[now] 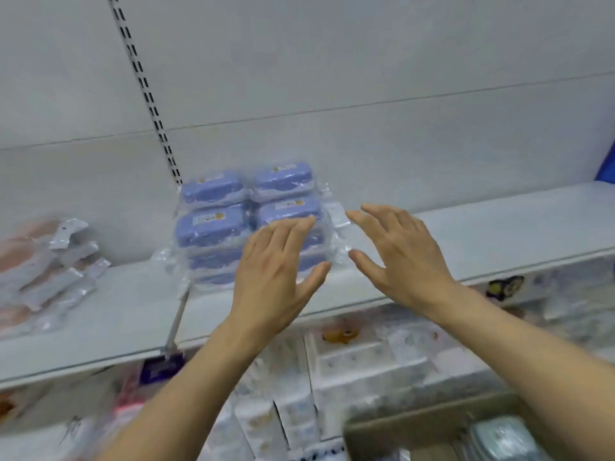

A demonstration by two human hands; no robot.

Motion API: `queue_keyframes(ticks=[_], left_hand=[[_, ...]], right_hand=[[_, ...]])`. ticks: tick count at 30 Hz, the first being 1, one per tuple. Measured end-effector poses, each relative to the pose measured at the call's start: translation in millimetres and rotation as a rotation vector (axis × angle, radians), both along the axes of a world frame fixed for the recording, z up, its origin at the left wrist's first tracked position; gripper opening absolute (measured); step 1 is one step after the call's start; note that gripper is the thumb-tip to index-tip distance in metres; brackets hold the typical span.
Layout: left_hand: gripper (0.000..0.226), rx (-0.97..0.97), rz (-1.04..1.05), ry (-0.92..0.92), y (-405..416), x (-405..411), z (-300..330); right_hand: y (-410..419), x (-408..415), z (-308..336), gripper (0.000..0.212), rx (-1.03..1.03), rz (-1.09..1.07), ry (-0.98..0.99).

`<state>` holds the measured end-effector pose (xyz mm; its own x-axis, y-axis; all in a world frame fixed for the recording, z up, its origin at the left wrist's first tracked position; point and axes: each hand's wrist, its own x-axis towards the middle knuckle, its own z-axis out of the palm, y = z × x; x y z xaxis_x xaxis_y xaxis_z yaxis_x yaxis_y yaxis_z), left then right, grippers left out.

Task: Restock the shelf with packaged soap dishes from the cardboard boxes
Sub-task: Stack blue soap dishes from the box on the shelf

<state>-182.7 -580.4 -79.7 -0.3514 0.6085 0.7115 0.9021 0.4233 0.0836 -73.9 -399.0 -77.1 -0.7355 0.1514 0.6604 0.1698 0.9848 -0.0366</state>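
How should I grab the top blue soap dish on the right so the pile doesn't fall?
Probably by its two short ends, coming from the front and a bit above. The top right soap dish lies flat on the pile, with another pile tight against its left and the shelf wall behind. The wrapper looks slippery, so pinch the hard box rather than the loose plastic.

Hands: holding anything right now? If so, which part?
Nothing is held. The left hand lies open, fingers straight, against the front of the stacked blue soap dishes on the shelf; the right hand is open beside the stack.
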Motion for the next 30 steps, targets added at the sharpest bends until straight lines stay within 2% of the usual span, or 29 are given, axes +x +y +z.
queue_keyframes(ticks=[4, 8, 12, 16, 18, 22, 25, 28, 30], left_hand=[[0.059, -0.081, -0.063, -0.220, 11, 69, -71], [0.057, -0.224, -0.056, -0.608, 10, 119, -165], [0.055, -0.403, -0.018, -0.897, 16, 148, -250], [0.053, -0.621, 0.011, -1.072, 36, 158, -327], [0.061, -0.674, 0.028, -1.152, 46, 157, -376], [0.067, -0.743, 0.073, -1.149, 59, 161, -441], [0.075, -0.836, 0.069, -1.126, 64, 164, -476], [0.082, -0.954, 0.097, -1.086, 74, 158, -509], [0.086, -0.963, 0.136, -1.062, 85, 152, -525]], right_hand=[[15, 71, -62, 0.053, -0.082, 0.069, -0.077], [26, 128, -150, 0.049, -0.286, 0.107, -0.202], [28, 162, -240, 0.056, -0.484, 0.012, -0.583], [23, 189, -336, 0.058, -0.608, -0.024, -0.916], [15, 200, -385, 0.060, -0.657, -0.024, -1.089], [-8, 208, -461, 0.061, -0.683, -0.005, -1.279], [-33, 204, -498, 0.074, -0.640, 0.012, -1.401], [-48, 196, -524, 0.099, -0.478, 0.059, -1.443], [-51, 192, -538, 0.104, -0.370, 0.101, -1.472]])
